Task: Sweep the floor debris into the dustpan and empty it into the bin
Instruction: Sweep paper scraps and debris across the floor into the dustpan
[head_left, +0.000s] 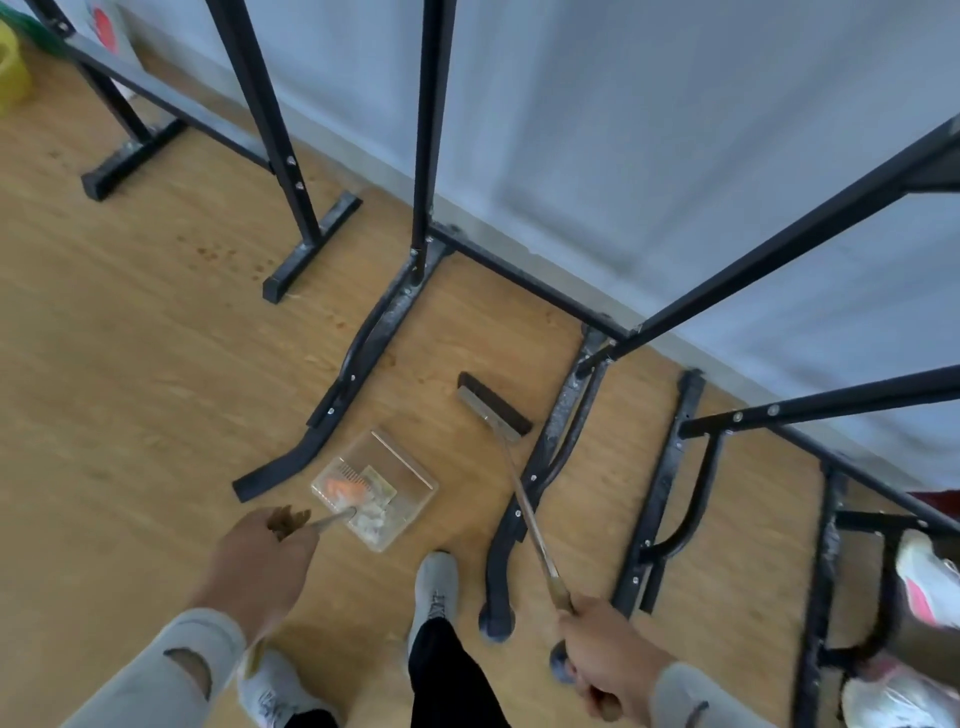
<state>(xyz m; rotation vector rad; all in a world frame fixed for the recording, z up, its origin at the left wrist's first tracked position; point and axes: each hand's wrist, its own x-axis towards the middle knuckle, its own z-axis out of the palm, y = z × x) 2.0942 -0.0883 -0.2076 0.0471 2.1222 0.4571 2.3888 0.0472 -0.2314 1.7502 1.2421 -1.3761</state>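
Note:
A clear plastic dustpan rests on the wooden floor just ahead of my feet. Inside it lie debris: an orange scrap, a greenish piece and pale crumpled bits near its back edge. My left hand is closed around the dustpan's thin handle. My right hand grips the long wooden handle of the broom. The broom's dark brush head sits on the floor to the right of and beyond the dustpan, apart from it.
Black metal table legs and floor bars stand around the dustpan and broom, with more frames at right. A pale wall runs behind. A yellow container is at the far left. My grey shoes stand below.

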